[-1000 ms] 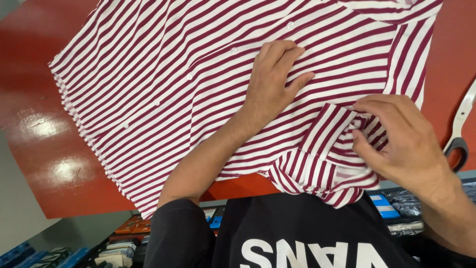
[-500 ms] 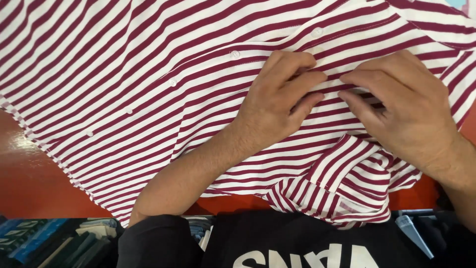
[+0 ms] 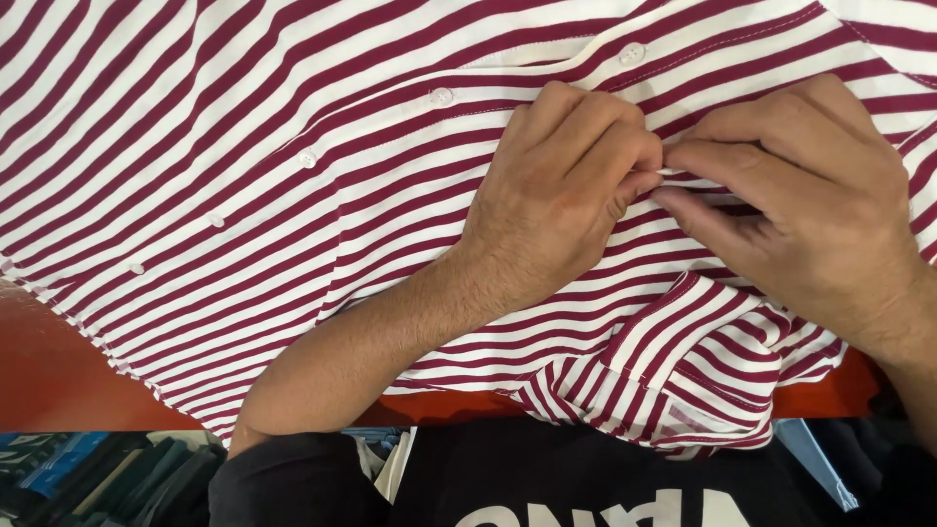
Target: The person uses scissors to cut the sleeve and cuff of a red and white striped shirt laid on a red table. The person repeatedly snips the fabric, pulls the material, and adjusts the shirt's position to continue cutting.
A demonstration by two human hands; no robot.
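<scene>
A dark red and white striped button shirt (image 3: 293,185) lies spread over a red table (image 3: 59,381), its row of small white buttons (image 3: 441,96) running diagonally. My left hand (image 3: 561,200) rests on the shirt with fingers curled, pinching the fabric edge near the button row. My right hand (image 3: 810,210) meets it fingertip to fingertip, thumb and forefinger pinching the same strip of fabric. A crumpled sleeve or collar part (image 3: 673,381) hangs over the table's near edge.
The table's near edge runs along the bottom. Below it are dark and blue packaged items (image 3: 88,473) on a shelf at the lower left. My black top with white print (image 3: 586,488) fills the bottom middle.
The view has closed in on the shirt. My right hand left the bunched sleeve part and came up to meet the left hand. Both now pinch the fabric at the button row.
</scene>
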